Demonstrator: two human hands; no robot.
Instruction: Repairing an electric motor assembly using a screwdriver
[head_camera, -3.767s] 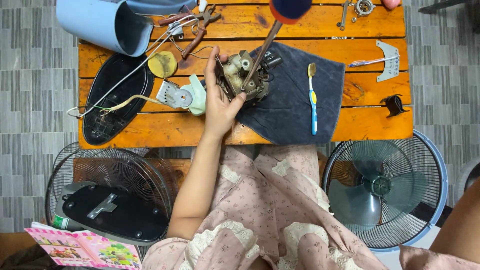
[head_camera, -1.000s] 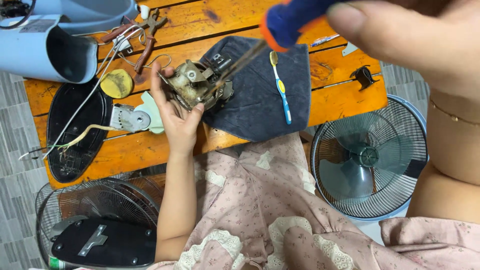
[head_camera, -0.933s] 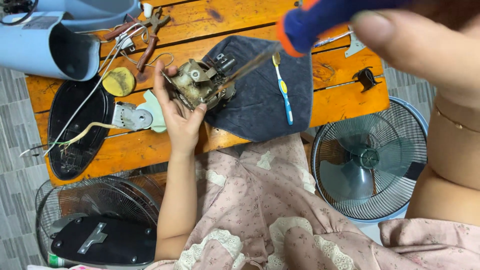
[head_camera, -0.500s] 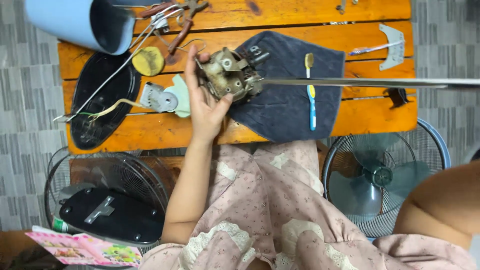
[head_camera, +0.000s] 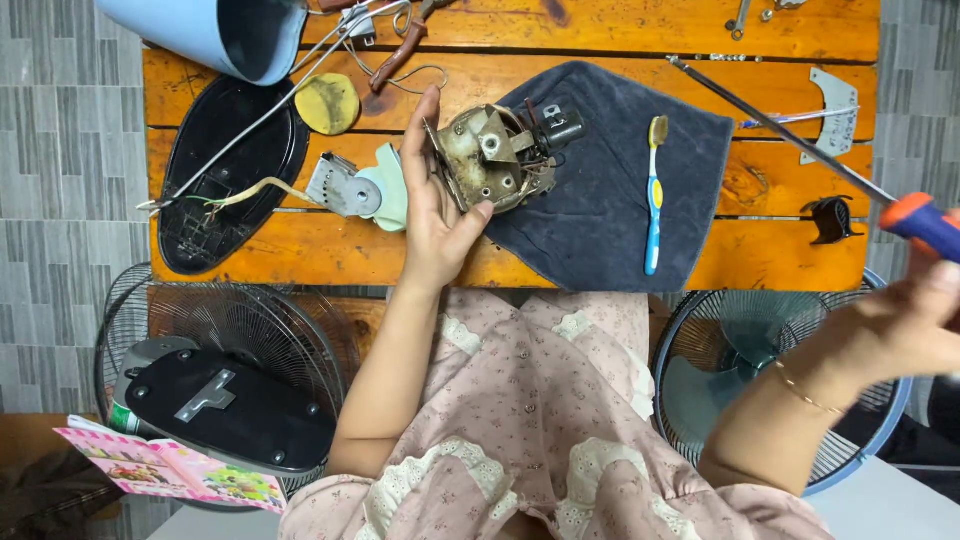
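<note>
1. Motor (head_camera: 495, 158), dirty metal fan unit w/ wires, sitting on far left part of dark blue towel (head_camera: 610, 190), mid table (head_camera: 780, 55).
2. Left hand (head_camera: 435, 215) cupped round motor's left side: fingers up along it, thumb pressed under near edge; grip pinching motor.
3. Right hand (head_camera: 905, 325) off table's right edge, raised, wrapped round orange-and-blue handle of long screwdriver (head_camera: 800, 140); grip shut on handle, partly blurred.
4. Screwdriver shaft slanting far-left over table, tip near far right corner of towel, well apart from motor.
5. Toothbrush (head_camera: 653, 200), blue and yellow, lying on towel right of motor, bristles at far end.
6. Left of left hand: pale green plastic part w/ metal plate (head_camera: 360, 188), touching hand's back; wires running left over black oval cover (head_camera: 230, 170).
7. Yellow disc (head_camera: 327, 102) far left of motor; light blue housing (head_camera: 215, 30) at far left corner.
8. Small black clip (head_camera: 830, 218) on table's right.
9. Fan grilles on floor, near left (head_camera: 225, 330) and near right (head_camera: 740, 330); pink booklet (head_camera: 165, 468) near left.
</note>
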